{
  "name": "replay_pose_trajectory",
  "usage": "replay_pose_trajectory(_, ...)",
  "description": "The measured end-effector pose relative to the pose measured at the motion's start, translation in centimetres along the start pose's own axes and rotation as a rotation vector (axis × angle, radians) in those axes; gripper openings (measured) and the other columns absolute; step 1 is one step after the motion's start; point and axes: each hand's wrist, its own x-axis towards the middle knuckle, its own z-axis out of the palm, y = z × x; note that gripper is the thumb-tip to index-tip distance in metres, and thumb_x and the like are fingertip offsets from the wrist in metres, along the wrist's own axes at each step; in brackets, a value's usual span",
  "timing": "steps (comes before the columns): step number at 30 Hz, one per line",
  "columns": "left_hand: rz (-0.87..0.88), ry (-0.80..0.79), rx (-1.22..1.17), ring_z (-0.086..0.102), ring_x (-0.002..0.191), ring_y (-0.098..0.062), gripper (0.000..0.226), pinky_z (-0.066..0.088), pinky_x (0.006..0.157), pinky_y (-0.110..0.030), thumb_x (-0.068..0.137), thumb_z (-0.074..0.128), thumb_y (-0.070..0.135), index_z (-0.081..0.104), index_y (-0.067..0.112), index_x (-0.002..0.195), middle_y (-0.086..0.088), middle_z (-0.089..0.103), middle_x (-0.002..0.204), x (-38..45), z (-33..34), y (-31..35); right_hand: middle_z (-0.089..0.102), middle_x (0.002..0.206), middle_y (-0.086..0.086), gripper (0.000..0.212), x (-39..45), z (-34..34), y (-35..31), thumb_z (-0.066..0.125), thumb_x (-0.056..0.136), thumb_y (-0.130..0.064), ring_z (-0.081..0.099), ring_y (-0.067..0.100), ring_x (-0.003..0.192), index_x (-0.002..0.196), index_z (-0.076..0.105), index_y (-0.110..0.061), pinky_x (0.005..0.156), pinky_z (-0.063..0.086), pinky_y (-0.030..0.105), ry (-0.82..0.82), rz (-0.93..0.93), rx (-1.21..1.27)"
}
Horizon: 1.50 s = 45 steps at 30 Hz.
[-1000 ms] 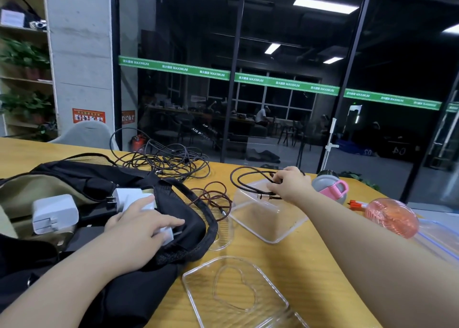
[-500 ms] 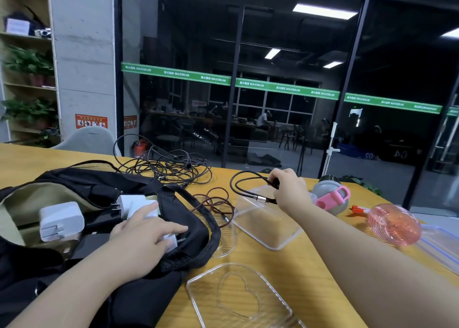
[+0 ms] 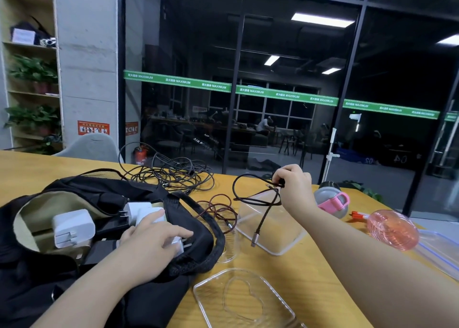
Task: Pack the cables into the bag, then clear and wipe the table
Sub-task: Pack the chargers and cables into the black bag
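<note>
A black bag (image 3: 196, 248) with a tan lining lies open at the left of the wooden table (image 3: 285, 278). Inside it my left hand (image 3: 151, 240) rests on a white charger (image 3: 177, 243), fingers fairly straight; two more white chargers (image 3: 73, 226) lie beside it. My right hand (image 3: 295, 186) pinches a black cable (image 3: 253, 198) and holds it above a clear plastic box (image 3: 273, 228), its metal plug hanging down. A reddish braided cable (image 3: 218, 209) lies coiled next to the bag. A tangle of dark cables (image 3: 173, 173) sits at the table's far edge.
A clear lid with a heart shape (image 3: 243, 300) lies near the front edge. At the right are a grey and pink cup (image 3: 332, 201), a pink fan (image 3: 392, 228), an orange pen (image 3: 357, 214) and a clear blue-edged lid (image 3: 442, 253). A glass wall stands behind the table.
My right hand has lifted the black cable up off the clear box, and its plug now dangles. My left hand has stayed on the charger in the bag.
</note>
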Motion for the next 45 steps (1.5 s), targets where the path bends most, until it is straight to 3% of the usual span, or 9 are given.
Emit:
replay_pose_trajectory(7, 0.238, 0.323, 0.007, 0.028, 0.133, 0.002, 0.028, 0.001, 0.114, -0.035, 0.092, 0.051, 0.024, 0.057, 0.048, 0.106, 0.035, 0.039, 0.110, 0.0, -0.7, 4.8, 0.048, 0.118, 0.001, 0.042, -0.5, -0.6, 0.1, 0.036, 0.088, 0.011, 0.034, 0.024, 0.098, 0.091, 0.062, -0.022, 0.052, 0.018, 0.023, -0.183, 0.110, -0.144)
replay_pose_trajectory(11, 0.346, 0.247, 0.153, 0.034, 0.127, -0.003, 0.028, 0.012, 0.110, -0.033, 0.091, 0.050, 0.036, 0.055, 0.042, 0.118, 0.026, 0.046, 0.125, 2.7, 0.1, 10.1, 0.047, 0.121, 0.003, 0.040, -0.3, -1.0, -0.1, 0.042, 0.090, 0.007, 0.042, 0.032, 0.110, 0.093, 0.063, -0.027, 0.067, 0.032, 0.029, -0.305, 0.135, -0.237)
replay_pose_trajectory(16, 0.370, 0.134, 0.296, 0.042, 0.123, -0.015, 0.036, 0.024, 0.103, -0.036, 0.085, 0.050, 0.051, 0.056, 0.040, 0.119, 0.011, 0.054, 0.123, 7.4, 2.3, 14.2, 0.041, 0.122, 0.004, 0.035, -1.1, -1.2, -0.2, 0.040, 0.092, 0.000, 0.034, 0.029, 0.108, 0.103, 0.063, -0.024, 0.062, 0.023, 0.025, -0.365, 0.084, -0.260)
replay_pose_trajectory(22, 0.292, 0.114, 0.409, 0.023, 0.128, -0.022, 0.081, 0.017, 0.108, -0.042, 0.068, 0.063, 0.066, 0.036, 0.024, 0.131, -0.001, 0.029, 0.129, 9.8, 4.2, 14.0, 0.041, 0.122, 0.004, 0.032, -1.1, -1.2, 0.6, 0.048, 0.094, -0.005, 0.038, 0.030, 0.110, 0.111, 0.061, -0.028, 0.075, 0.030, 0.030, -0.367, 0.038, -0.272)
replay_pose_trajectory(27, 0.234, -0.284, 0.405, -0.009, 0.144, -0.022, 0.120, -0.006, 0.112, -0.058, 0.063, 0.071, 0.063, -0.009, 0.030, 0.147, 0.004, 0.002, 0.157, 11.2, 3.7, 13.4, 0.043, 0.123, 0.004, 0.034, -1.0, -0.9, 1.5, 0.047, 0.093, -0.003, 0.041, 0.030, 0.108, 0.107, 0.062, -0.030, 0.078, 0.031, 0.029, -0.339, 0.026, -0.209)
replay_pose_trajectory(31, 0.245, -0.265, 0.592, 0.028, 0.130, -0.025, 0.087, 0.018, 0.107, -0.053, 0.069, 0.073, 0.050, 0.029, 0.023, 0.139, -0.003, 0.039, 0.137, 12.7, 3.6, 13.7, 0.042, 0.126, 0.003, 0.039, -1.0, -0.4, 1.8, 0.049, 0.090, 0.003, 0.038, 0.029, 0.110, 0.110, 0.062, -0.029, 0.085, 0.036, 0.032, -0.329, 0.021, -0.170)
replay_pose_trajectory(35, 0.275, -0.284, 0.721, 0.039, 0.112, -0.022, 0.048, 0.030, 0.092, -0.042, 0.078, 0.066, 0.050, 0.053, 0.022, 0.116, -0.001, 0.050, 0.117, 13.1, 2.3, 14.3, 0.039, 0.129, 0.002, 0.039, -1.1, -0.2, 2.0, 0.046, 0.091, 0.002, 0.036, 0.029, 0.111, 0.112, 0.060, -0.028, 0.089, 0.037, 0.032, -0.332, 0.013, -0.147)
replay_pose_trajectory(39, 0.305, -0.307, 0.567, 0.048, 0.087, -0.018, 0.022, 0.034, 0.074, -0.032, 0.087, 0.060, 0.039, 0.045, 0.027, 0.076, 0.002, 0.054, 0.093, 13.6, 1.5, 14.0, 0.038, 0.129, 0.000, 0.034, -1.4, -0.2, 2.3, 0.043, 0.089, -0.008, 0.033, 0.027, 0.110, 0.109, 0.057, -0.031, 0.097, 0.038, 0.043, -0.339, 0.015, -0.164)
replay_pose_trajectory(45, 0.296, -0.237, 0.434, 0.044, 0.067, -0.012, 0.008, 0.032, 0.059, -0.030, 0.098, 0.040, 0.026, 0.038, 0.019, 0.095, 0.003, 0.051, 0.079, 13.6, 1.8, 14.4, 0.037, 0.134, -0.001, 0.035, -1.5, -0.1, 2.6, 0.044, 0.091, -0.007, 0.032, 0.028, 0.112, 0.115, 0.056, -0.030, 0.100, 0.033, 0.037, -0.285, 0.014, -0.120)
